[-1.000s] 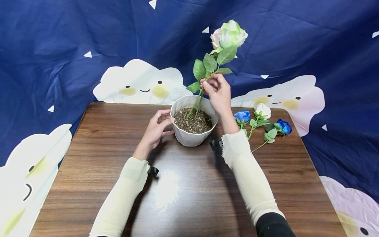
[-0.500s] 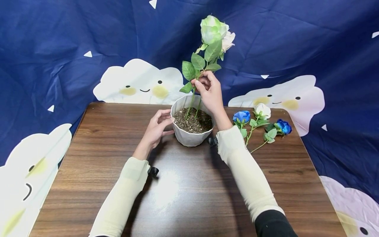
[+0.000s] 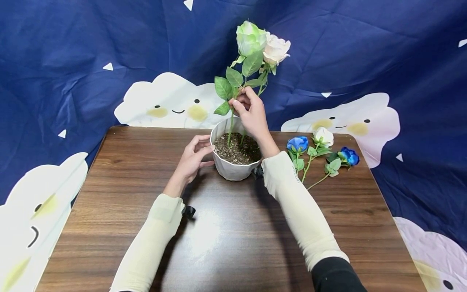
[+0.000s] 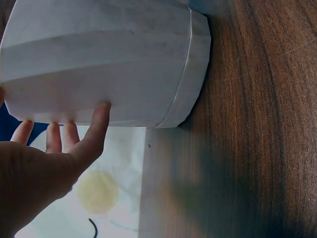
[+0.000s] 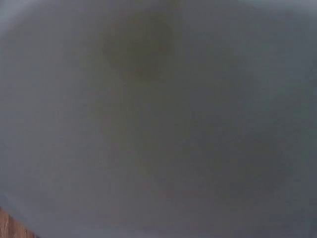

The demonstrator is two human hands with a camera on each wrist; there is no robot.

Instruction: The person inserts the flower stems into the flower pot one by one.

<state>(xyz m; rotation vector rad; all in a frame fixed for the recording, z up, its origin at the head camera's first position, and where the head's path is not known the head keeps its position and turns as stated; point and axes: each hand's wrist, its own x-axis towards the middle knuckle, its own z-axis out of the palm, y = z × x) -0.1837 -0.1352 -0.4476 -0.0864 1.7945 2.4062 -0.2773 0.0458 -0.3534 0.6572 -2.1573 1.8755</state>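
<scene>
In the head view, a white faceted flowerpot point(image 3: 235, 172) filled with dark soil point(image 3: 233, 152) stands near the table's far edge. My right hand point(image 3: 253, 115) pinches the stem of a green-and-white rose point(image 3: 251, 38) whose lower end meets the soil. Just right of that bloom is a pale pink rose point(image 3: 276, 48); its stem passes behind my right hand, and a second stem enters the soil. My left hand point(image 3: 189, 160) touches the pot's left side with spread fingers, its fingertips point(image 4: 101, 110) against the wall in the left wrist view. The right wrist view is a grey blur.
To the right on the brown wooden table point(image 3: 233, 243) lie a blue rose point(image 3: 297, 143), a white rose point(image 3: 324, 137) and a darker blue rose point(image 3: 349, 155). A navy cloth point(image 3: 91, 36) with smiling clouds hangs behind the table.
My right hand has moved left with the green-and-white rose, bringing its stem more upright. The pale pink rose now shows more fully on its right. My left hand and the pot have stayed put.
</scene>
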